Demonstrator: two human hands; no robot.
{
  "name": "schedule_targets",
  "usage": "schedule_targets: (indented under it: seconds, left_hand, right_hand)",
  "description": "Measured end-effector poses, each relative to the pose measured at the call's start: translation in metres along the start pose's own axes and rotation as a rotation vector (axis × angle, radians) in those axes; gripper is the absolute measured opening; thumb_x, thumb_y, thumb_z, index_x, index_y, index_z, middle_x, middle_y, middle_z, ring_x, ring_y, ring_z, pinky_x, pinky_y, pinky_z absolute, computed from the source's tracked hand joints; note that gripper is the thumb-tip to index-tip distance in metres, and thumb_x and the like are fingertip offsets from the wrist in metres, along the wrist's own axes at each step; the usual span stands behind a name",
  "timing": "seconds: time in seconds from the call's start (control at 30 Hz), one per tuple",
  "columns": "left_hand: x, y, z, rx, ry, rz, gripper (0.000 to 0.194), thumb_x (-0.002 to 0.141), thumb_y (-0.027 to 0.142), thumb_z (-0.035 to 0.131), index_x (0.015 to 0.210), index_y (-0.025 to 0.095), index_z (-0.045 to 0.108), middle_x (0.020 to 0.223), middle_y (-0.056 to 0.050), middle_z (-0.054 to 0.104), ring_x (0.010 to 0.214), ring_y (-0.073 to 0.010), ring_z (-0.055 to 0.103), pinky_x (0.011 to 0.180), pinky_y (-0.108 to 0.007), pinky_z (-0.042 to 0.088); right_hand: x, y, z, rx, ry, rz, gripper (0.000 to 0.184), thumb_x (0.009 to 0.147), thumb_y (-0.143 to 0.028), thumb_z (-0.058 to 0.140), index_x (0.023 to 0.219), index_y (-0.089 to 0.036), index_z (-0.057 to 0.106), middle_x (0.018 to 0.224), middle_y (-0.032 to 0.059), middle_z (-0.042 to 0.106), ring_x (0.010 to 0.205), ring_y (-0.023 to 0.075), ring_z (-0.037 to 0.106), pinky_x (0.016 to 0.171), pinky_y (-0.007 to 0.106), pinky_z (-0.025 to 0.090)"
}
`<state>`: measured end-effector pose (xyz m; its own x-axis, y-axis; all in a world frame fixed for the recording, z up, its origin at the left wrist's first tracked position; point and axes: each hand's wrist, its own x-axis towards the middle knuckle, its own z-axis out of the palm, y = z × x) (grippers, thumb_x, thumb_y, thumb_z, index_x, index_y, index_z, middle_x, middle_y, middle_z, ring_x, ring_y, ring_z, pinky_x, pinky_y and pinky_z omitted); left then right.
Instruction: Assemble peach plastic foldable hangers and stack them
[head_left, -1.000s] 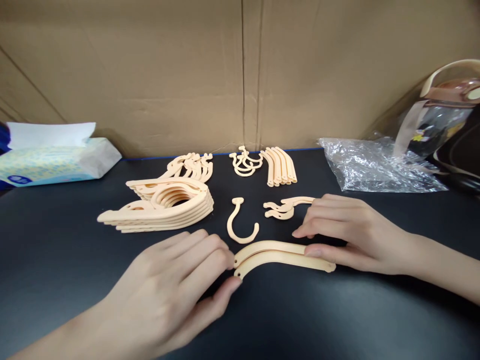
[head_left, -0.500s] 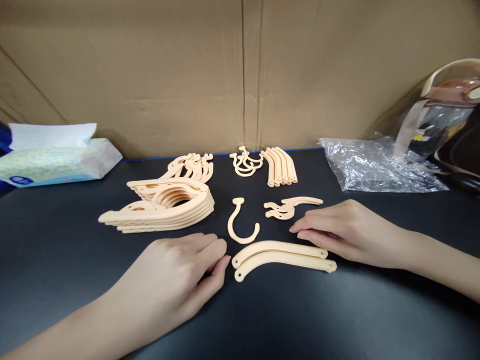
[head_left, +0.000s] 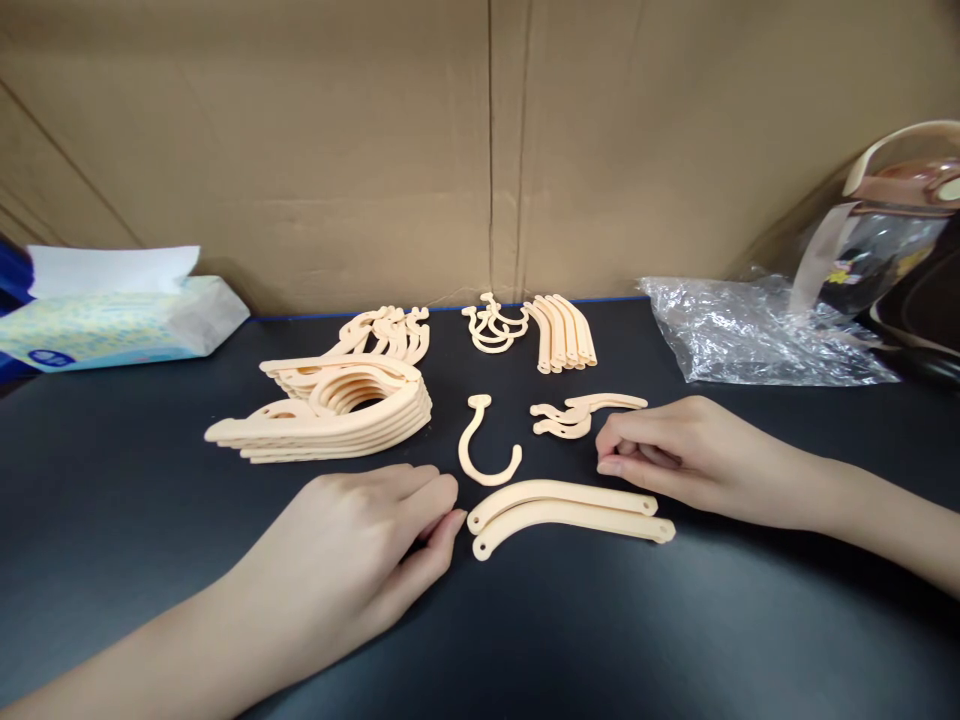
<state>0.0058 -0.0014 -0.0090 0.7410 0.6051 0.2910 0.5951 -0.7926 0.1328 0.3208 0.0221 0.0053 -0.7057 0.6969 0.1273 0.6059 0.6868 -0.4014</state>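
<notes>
Your left hand, lower left: fingers curled together, empty. Your right hand, centre right: likewise. Two curved hanger arms, lower centre: nested, apparently paired by matching shape. One hanger hook, centre: lying loose.

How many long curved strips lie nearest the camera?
2: the rear strip and the front strip just beside it, both stretching rightward from near the left hand. More could be hidden beneath.
</notes>
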Motion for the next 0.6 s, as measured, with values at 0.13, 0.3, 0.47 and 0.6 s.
schedule_targets:
  seconds: [0.13, 0.3, 0.47, 0.6]
  left_hand:
    - [0.0008, 0.0019, -0.0004, -0.03, 0.009, -0.033, 0.024, 0.1, 0.017, 0.039, 0.077, 0.022, 0.044, 0.065, 0.006, 0.052, 0.051, -0.0104, 0.049, 0.049, -0.026, 0.029]
    - [-0.0001, 0.001, 0.0011, -0.026, 0.05, -0.066, 0.018, 0.102, 0.019, 0.036, 0.089, 0.023, 0.047, 0.068, 0.007, 0.056, 0.046, -0.0093, 0.046, 0.047, -0.024, 0.031]
    - [-0.0007, -0.0027, 0.0006, 0.057, 0.181, -0.073, 0.014, 0.105, 0.021, 0.039, 0.101, 0.022, 0.052, 0.085, 0.003, 0.061, 0.07, -0.0121, 0.059, 0.062, -0.023, 0.041]
    - [0.0016, -0.0025, 0.0003, 0.213, 0.229, 0.044, 0.017, 0.106, 0.022, 0.042, 0.106, 0.02, 0.059, 0.098, -0.001, 0.063, 0.09, -0.0185, 0.058, 0.079, -0.03, 0.042]
  right_hand:
    - [0.0007, -0.0008, -0.001, 0.014, -0.013, 0.021, 0.022, 0.102, -0.033, 0.047, 0.085, -0.021, 0.057, 0.062, -0.0062, 0.052, 0.05, 0.008, 0.042, 0.051, 0.019, 0.033]
    - [0.0015, -0.0026, -0.0018, 0.025, -0.01, 0.026, 0.021, 0.102, -0.031, 0.048, 0.087, -0.021, 0.059, 0.062, -0.0064, 0.05, 0.05, 0.0077, 0.041, 0.05, 0.019, 0.032]
    - [0.0011, -0.0024, -0.0017, 0.028, 0.0, 0.024, 0.018, 0.101, -0.03, 0.05, 0.091, -0.02, 0.062, 0.062, -0.0069, 0.05, 0.049, 0.007, 0.04, 0.049, 0.019, 0.031]
    - [0.0007, -0.002, -0.0017, 0.008, -0.007, 0.022, 0.018, 0.101, -0.029, 0.049, 0.091, -0.02, 0.062, 0.062, -0.0063, 0.052, 0.05, 0.0074, 0.042, 0.049, 0.019, 0.031]
